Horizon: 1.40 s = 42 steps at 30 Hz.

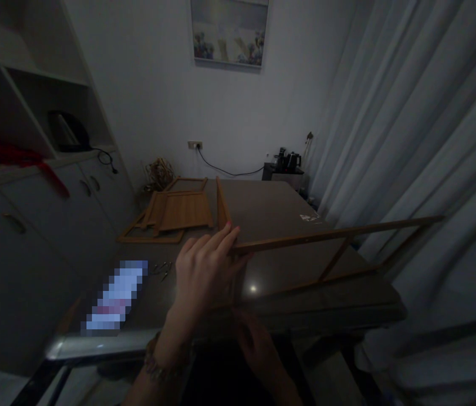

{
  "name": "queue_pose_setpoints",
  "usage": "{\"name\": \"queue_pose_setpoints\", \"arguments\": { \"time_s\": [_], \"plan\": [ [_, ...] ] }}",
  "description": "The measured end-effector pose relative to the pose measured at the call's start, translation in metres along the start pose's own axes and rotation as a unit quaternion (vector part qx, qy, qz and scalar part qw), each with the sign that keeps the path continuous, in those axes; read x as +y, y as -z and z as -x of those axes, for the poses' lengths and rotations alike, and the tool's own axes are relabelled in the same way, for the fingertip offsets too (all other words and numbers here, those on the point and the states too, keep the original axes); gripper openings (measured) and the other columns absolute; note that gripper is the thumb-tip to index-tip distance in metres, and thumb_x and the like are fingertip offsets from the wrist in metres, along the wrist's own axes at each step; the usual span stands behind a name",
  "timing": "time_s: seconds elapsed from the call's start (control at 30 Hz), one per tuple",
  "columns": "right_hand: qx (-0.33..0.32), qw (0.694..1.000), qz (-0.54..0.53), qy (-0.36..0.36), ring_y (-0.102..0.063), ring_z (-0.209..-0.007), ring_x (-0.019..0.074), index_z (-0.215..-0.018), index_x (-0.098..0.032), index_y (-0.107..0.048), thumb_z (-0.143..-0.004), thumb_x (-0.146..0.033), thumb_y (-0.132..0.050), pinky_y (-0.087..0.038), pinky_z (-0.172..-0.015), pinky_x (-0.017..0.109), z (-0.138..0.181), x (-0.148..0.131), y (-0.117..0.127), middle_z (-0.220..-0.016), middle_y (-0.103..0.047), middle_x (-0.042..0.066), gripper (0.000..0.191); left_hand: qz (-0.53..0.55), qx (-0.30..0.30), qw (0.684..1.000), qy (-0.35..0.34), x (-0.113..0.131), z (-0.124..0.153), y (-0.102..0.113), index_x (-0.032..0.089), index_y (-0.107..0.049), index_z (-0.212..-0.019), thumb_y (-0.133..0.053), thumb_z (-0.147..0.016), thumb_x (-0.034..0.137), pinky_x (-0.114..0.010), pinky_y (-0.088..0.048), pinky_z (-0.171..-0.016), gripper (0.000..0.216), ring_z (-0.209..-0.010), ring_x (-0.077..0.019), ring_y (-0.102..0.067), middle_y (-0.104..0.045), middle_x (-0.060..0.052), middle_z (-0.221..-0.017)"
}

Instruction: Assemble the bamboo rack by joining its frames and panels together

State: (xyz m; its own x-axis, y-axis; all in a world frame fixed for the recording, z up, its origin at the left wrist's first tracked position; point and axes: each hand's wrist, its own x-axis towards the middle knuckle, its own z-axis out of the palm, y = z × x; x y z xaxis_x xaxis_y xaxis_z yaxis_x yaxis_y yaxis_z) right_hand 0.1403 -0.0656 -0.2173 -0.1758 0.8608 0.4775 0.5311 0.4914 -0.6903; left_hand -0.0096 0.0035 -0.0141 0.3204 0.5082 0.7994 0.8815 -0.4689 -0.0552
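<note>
Wooden frame (307,239), in the head view, extends rightward from the person's hands over the near part of the tabletop (263,206), one long bar raised above the other, with a crossbar between them. At the frame's left end, the left hand (204,265) grasps the corner, fingers over the top and thumb beneath; a bracelet (159,363) circles its wrist. A narrow wooden piece (222,207), seen nearly edge-on, rises from that same corner, its near end at the fingertips. The right hand (257,338) is below the frame's left end, close to the lower bar; it is so dark there that I cannot tell whether it grips anything.

Left of the frame, a few small screws (164,270) lie loose, and further left is a bright pixelated rectangle (115,298). Beyond these, left of and behind the frame, slatted-looking wooden panels (187,210) overlap other open wooden pieces. Well behind the frame, a black kettle (292,162) stands on a dark stand (284,176), and a picture (229,31) hangs on the wall. A pale curtain (390,141) falls to the frame's right; a cabinet (47,225) stands far to its left.
</note>
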Motion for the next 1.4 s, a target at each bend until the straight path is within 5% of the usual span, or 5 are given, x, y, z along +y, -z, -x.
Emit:
{"name": "queue_pose_setpoints", "arguments": {
  "time_s": [0.3,0.57,0.97,1.2,1.4],
  "plan": [
    [0.12,0.982,0.14,0.045,-0.067,-0.083,0.0222,-0.101,-0.024,-0.063,-0.096,-0.044,-0.049,-0.055,-0.073,0.034,0.005,0.007,-0.001,-0.09,-0.073,0.005,0.025,0.0,-0.014,1.0,0.003,0.0,0.0,0.0,0.024,-0.061,-0.121,-0.06,-0.083,0.05,-0.039,-0.046,-0.067,0.046,-0.083,-0.0218,-0.068,-0.068,-0.002,-0.121],
    [0.165,0.95,0.253,0.082,-0.063,-0.066,0.0206,-0.073,-0.023,-0.061,-0.099,-0.04,-0.04,-0.049,-0.067,0.036,0.0,-0.009,0.003,-0.069,-0.067,0.003,0.037,-0.004,-0.014,1.0,0.002,0.001,0.0,0.001,0.024,-0.062,-0.119,-0.06,-0.083,0.052,-0.039,-0.045,-0.066,0.046,-0.081,-0.0218,-0.068,-0.068,-0.001,-0.12],
    [0.077,0.997,-0.005,-0.022,-0.066,-0.106,0.0208,-0.126,-0.024,-0.056,-0.098,-0.027,-0.043,-0.054,-0.09,0.035,0.006,-0.003,-0.014,-0.116,-0.07,0.008,0.031,0.003,-0.012,1.0,0.001,0.001,-0.001,0.002,0.023,-0.062,-0.12,-0.059,-0.084,0.051,-0.038,-0.045,-0.067,0.045,-0.084,-0.0232,-0.068,-0.068,-0.004,-0.12],
    [0.051,0.977,-0.12,-0.171,-0.069,-0.071,0.0185,-0.092,-0.021,-0.069,-0.096,-0.041,-0.048,-0.056,-0.07,0.027,0.001,-0.02,-0.016,-0.079,-0.073,0.003,0.029,0.011,-0.012,1.0,0.007,0.001,-0.001,0.003,0.023,-0.062,-0.12,-0.062,-0.082,0.049,-0.039,-0.045,-0.066,0.046,-0.082,-0.0233,-0.069,-0.068,-0.005,-0.119],
    [-0.002,0.968,-0.176,-0.18,-0.07,-0.089,0.0215,-0.1,-0.022,-0.068,-0.088,-0.038,-0.063,-0.054,-0.081,0.03,0.003,-0.018,-0.009,-0.096,-0.074,0.004,0.02,-0.002,-0.012,1.0,0.004,0.001,-0.001,0.002,0.023,-0.062,-0.119,-0.06,-0.083,0.05,-0.039,-0.046,-0.066,0.045,-0.082,-0.0217,-0.068,-0.068,-0.002,-0.12]
  ]
}}
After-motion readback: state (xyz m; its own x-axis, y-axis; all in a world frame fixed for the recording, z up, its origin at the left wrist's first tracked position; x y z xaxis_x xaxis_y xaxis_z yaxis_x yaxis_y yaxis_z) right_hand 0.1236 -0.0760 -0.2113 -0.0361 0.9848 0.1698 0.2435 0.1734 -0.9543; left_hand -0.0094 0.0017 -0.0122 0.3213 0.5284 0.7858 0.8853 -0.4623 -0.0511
